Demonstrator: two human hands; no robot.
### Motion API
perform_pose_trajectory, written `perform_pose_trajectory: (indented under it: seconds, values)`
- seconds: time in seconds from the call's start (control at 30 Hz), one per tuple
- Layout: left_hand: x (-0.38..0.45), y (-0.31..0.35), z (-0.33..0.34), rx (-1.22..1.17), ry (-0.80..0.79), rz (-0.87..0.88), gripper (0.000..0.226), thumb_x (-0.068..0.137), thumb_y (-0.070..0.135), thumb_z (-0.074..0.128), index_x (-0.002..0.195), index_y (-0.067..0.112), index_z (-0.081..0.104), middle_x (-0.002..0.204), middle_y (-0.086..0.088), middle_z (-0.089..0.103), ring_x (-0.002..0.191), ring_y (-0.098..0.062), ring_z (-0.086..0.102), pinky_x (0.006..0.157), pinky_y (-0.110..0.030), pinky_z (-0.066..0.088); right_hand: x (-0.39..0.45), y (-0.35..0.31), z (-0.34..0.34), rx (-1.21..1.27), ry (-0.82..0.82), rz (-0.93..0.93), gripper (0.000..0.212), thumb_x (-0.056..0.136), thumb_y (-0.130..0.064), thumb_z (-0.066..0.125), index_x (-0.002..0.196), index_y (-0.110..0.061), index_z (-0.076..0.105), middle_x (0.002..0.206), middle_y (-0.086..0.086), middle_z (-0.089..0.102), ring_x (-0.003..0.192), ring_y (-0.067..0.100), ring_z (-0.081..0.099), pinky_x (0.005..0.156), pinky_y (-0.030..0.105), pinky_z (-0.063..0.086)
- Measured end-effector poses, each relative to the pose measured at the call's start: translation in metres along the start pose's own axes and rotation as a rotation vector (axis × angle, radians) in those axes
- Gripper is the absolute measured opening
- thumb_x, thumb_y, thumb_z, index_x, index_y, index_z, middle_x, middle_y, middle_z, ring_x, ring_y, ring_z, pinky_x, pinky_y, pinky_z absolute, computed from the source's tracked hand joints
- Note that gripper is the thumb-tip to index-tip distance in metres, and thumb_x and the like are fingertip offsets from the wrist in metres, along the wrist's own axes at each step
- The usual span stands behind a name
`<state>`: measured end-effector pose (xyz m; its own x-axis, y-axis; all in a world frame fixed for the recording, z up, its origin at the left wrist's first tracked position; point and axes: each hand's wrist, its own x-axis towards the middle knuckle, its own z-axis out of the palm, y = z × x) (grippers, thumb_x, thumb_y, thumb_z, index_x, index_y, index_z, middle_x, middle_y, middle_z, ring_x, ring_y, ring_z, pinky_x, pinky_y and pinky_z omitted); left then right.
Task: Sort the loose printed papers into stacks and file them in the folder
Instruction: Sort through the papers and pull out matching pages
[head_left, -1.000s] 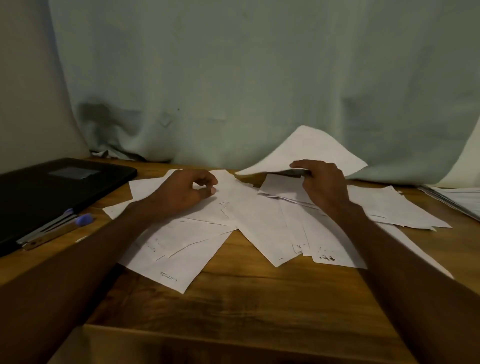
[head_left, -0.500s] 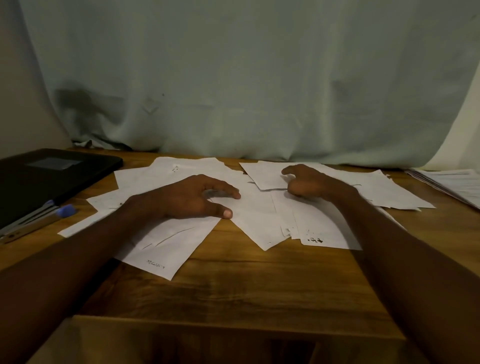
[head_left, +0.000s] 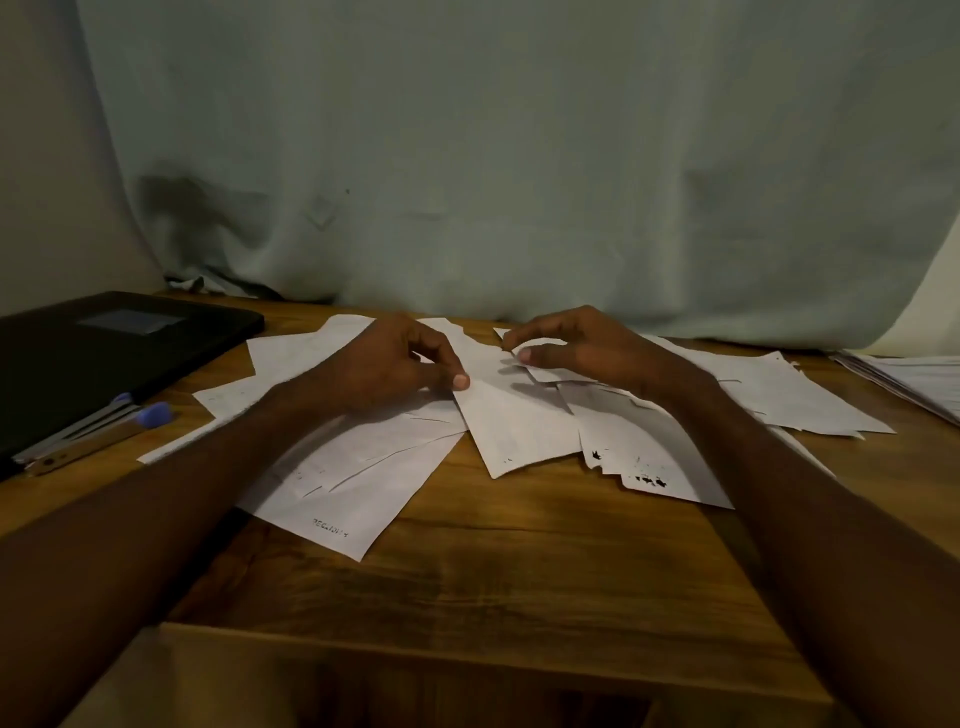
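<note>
Head view, looking down and forward over a wooden surface (head_left: 519, 561).

Loose papers (head_left: 363, 467) fanned across the middle, overlapping at odd angles, all flat, none yet squared into a stack. Thin white sheets, some with faint print, one near the right showing dark blotches along its near edge.

Left hand (head_left: 395, 364) resting knuckles-up on the left part of the spread, fingers curled, thumb pressed down against the edge of a long sheet (head_left: 514, 415). Whether that sheet is pinched or merely pinned: hard to tell, probably pinned.

Right hand (head_left: 576, 345) just beside it, hovering low over the far middle of the pile, thumb and forefinger drawn close together at a small sheet's corner (head_left: 540, 371); looks like a light pinch, not certain in this dim light.

Key relation: long sheet lying between the two hands, long axis running from the far edge toward the viewer, slightly slanted right. Left thumb already on it, so left hand nearer.

Black folder (head_left: 114, 353) closed, flat, well apart at far left; smooth dark cover with a pale label. Pens (head_left: 104, 426) just beside its near edge, one with a blue cap. A second heap of sheets (head_left: 919, 379) at far right. Pale draped cloth (head_left: 519, 156) behind.
</note>
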<state>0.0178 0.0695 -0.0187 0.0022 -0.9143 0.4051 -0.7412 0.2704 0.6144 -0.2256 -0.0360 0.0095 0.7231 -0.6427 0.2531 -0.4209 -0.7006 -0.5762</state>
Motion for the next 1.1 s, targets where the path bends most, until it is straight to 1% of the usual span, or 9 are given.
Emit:
perform_pose_trajectory:
  seconds: [0.1,0.23,0.33,0.43,0.57,0.67,0.8,0.93,1.1]
  values:
    - [-0.001,0.002,-0.015,-0.180,0.155,0.035,0.012,0.085,0.022,0.082,0.093,0.013,0.081,0.095,0.004,0.079,0.094,-0.010,0.073,0.089,-0.025,0.053,-0.008,-0.020,-0.001,0.051,-0.056,-0.082,0.047,0.085,-0.056,0.066,0.128,-0.036,0.070,0.126,-0.026,0.066,0.112,-0.012,0.060,0.097,0.016,0.043]
    - [0.000,-0.009,-0.050,-0.496,0.423,0.001,0.006,0.087,0.016,0.079,0.093,0.014,0.079,0.100,-0.001,0.079,0.099,-0.020,0.072,0.097,-0.039,0.056,-0.010,-0.032,0.003,0.056,-0.066,-0.123,0.062,0.085,-0.063,0.068,0.139,-0.033,0.062,0.137,-0.017,0.063,0.124,-0.004,0.057,0.109,0.029,0.045]
    - [-0.001,-0.022,-0.067,-0.611,0.581,-0.088,0.009,0.085,0.031,0.081,0.080,0.024,0.078,0.089,-0.005,0.077,0.095,-0.031,0.070,0.098,-0.051,0.053,-0.006,-0.032,0.009,0.087,-0.157,-0.097,0.093,0.062,-0.085,0.071,0.142,-0.043,0.050,0.131,-0.031,0.059,0.115,-0.015,0.057,0.093,0.009,0.049]
    - [0.000,-0.027,-0.067,-0.678,0.641,-0.152,0.011,0.091,0.025,0.077,0.085,0.017,0.074,0.096,-0.021,0.074,0.100,-0.041,0.073,0.095,-0.053,0.059,-0.002,-0.037,0.021,0.050,-0.130,-0.114,0.069,0.075,-0.052,0.082,0.135,-0.045,0.048,0.114,-0.038,0.055,0.092,-0.029,0.055,0.071,-0.003,0.044]
    - [0.005,-0.025,-0.066,-0.779,0.670,-0.170,0.029,0.096,0.040,0.069,0.108,0.013,0.068,0.080,0.001,0.068,0.073,-0.014,0.070,0.072,-0.032,0.062,0.006,-0.037,0.031,0.050,0.149,-0.152,0.024,0.099,-0.025,0.066,0.122,-0.023,0.073,0.118,-0.014,0.071,0.092,-0.006,0.067,0.081,0.016,0.054]
    - [0.006,-0.031,-0.071,-0.905,0.711,-0.237,0.056,0.094,0.062,0.060,0.123,0.014,0.066,0.113,-0.005,0.070,0.098,-0.018,0.067,0.084,-0.035,0.059,0.006,-0.034,0.022,0.392,0.305,-0.027,0.021,0.100,-0.026,0.065,0.117,-0.018,0.074,0.105,-0.008,0.076,0.092,0.005,0.072,0.081,0.023,0.055]
    - [0.006,-0.029,-0.069,-0.885,0.709,-0.239,0.053,0.100,0.056,0.054,0.125,0.011,0.066,0.120,-0.007,0.071,0.107,-0.022,0.065,0.099,-0.036,0.053,0.005,-0.033,0.010,0.837,0.299,0.026,0.028,0.099,-0.019,0.064,0.125,-0.008,0.069,0.116,0.007,0.076,0.103,0.026,0.075,0.089,0.038,0.061]
    - [0.007,-0.027,-0.062,-0.801,0.589,-0.194,0.051,0.102,0.056,0.050,0.122,0.014,0.071,0.120,-0.009,0.074,0.116,-0.027,0.068,0.103,-0.047,0.054,0.005,-0.032,0.010,0.904,0.293,0.025,0.028,0.098,-0.019,0.064,0.124,-0.009,0.068,0.118,0.009,0.076,0.104,0.028,0.074,0.089,0.038,0.061]
    - [0.004,-0.021,-0.056,-0.763,0.539,-0.143,0.042,0.107,0.049,0.043,0.115,0.021,0.073,0.114,-0.005,0.077,0.111,-0.025,0.071,0.095,-0.040,0.056,0.004,-0.034,0.011,0.898,0.281,0.034,0.023,0.098,-0.020,0.064,0.118,-0.012,0.071,0.114,0.008,0.077,0.101,0.026,0.075,0.087,0.037,0.062]
